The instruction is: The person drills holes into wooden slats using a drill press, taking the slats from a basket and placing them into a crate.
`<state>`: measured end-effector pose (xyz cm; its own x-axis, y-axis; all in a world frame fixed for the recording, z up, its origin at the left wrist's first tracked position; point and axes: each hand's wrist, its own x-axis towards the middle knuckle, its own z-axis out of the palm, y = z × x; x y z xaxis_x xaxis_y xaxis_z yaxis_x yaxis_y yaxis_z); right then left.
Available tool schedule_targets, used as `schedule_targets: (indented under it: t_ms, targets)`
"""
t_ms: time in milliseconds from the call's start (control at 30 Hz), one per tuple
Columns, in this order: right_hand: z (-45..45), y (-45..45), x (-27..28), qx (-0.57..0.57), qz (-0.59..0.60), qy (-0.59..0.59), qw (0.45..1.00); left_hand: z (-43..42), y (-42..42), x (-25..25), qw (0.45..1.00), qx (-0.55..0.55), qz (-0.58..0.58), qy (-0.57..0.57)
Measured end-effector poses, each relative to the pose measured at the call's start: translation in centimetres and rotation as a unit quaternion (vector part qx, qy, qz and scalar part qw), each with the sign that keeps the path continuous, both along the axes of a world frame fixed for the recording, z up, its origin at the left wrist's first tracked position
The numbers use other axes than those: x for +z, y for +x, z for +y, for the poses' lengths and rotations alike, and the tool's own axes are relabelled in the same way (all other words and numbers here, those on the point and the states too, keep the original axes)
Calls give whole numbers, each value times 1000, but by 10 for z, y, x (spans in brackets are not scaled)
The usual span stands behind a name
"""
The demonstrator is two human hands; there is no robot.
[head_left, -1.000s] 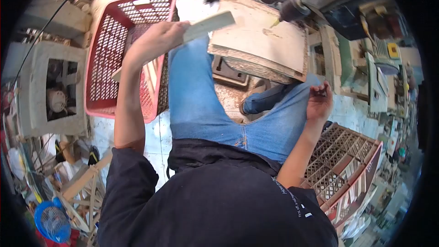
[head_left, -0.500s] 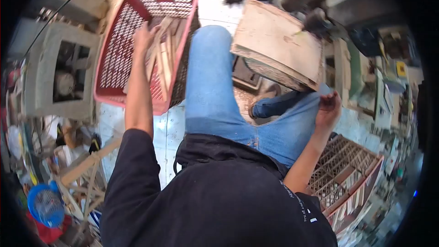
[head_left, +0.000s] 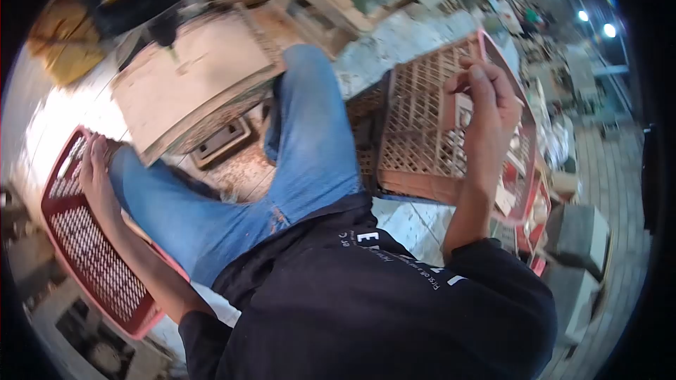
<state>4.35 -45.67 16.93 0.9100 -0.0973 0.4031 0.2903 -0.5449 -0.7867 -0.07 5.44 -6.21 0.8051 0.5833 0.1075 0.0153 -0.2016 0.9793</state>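
My left hand (head_left: 101, 165) rests at the rim of a red plastic basket (head_left: 53, 183) at the lower left, its fingers stretched out and slightly apart, with nothing seen in it. On the right, my right hand (head_left: 487, 95) is raised over a second crate (head_left: 415, 123), its fingers curled together. Pale edges show beside the fingers, but what they hold, if anything, is not clear. Pale wood pieces lie in the far side of that crate. Between and beyond my knees, a board (head_left: 201, 74) forms the top of a low worktable, with a dark nozzle-like tool (head_left: 164, 32) above it.
A metal plate-like base (head_left: 222, 142) stands on the floor below the board, among sawdust. A wooden frame (head_left: 324, 0) is beyond it. Grey boxes (head_left: 577, 239) stand at the right, and a yellow bag-like item (head_left: 65, 46) lies at the upper left.
The view has swung to the right. My left hand has come out of the basket's inside to its rim. My right hand has moved from beside my knee to over the right crate.
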Motion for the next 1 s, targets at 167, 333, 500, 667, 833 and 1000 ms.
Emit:
schedule_targets:
  t_ms: [167, 333, 500, 667, 833, 1000]
  targets:
    - [-104, 2, 48, -144, -16, -118, 982, -6, 22, -7, 999, -37, 17, 10]
    - [-244, 28, 27, -133, 135, -192, 963, 12, 22, -24, 999, -23, 21, -34]
    - [-355, 45, -81, -50, 114, -485, 866, 14, 17, -27, 999, -41, 11, -20]
    - [-328, 34, -89, -124, 216, -556, 793, 9, 14, -25, 998, -56, 10, -3]
    - [-340, 34, -96, -153, 197, -607, 754, 6, 19, -27, 998, -58, 7, -15]
    - [-345, 42, -99, -148, 157, -605, 766, 5, 15, -25, 999, -49, 2, -20]
